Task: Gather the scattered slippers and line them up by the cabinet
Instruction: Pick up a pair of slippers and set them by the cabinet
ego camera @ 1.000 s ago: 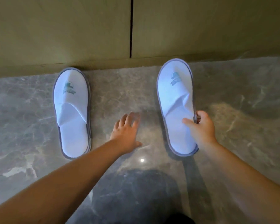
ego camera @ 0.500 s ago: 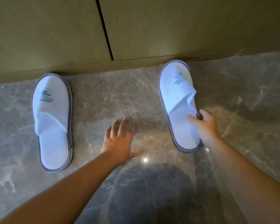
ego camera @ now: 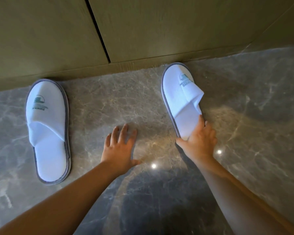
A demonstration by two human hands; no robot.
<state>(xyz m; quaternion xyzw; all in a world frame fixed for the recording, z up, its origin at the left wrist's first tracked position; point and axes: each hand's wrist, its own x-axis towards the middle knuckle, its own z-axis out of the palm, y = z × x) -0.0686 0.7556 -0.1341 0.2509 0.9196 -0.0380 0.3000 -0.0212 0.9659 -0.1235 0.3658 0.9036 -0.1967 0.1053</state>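
Note:
Two white slippers with grey edging and a green logo lie on the marble floor, toes against the wooden cabinet [ego camera: 49, 39]. The left slipper [ego camera: 47, 131] lies flat and untouched. The right slipper [ego camera: 182, 99] is tilted, its right side lifted and its upper creased. My right hand [ego camera: 199, 141] grips its heel end, fingers over the insole and thumb under the sole edge. My left hand [ego camera: 120, 146] rests flat on the floor between the two slippers, fingers spread, holding nothing.
The cabinet has two doors with a dark gap [ego camera: 98, 31] between them and a low plinth [ego camera: 126, 67] at the floor. The glossy grey marble floor [ego camera: 253, 116] reflects ceiling lights. A wide stretch of floor separates the slippers.
The view has shifted right, so the left slipper sits farther left. My right hand slid from the right slipper's side to its heel and tipped it. My left hand stayed on the floor.

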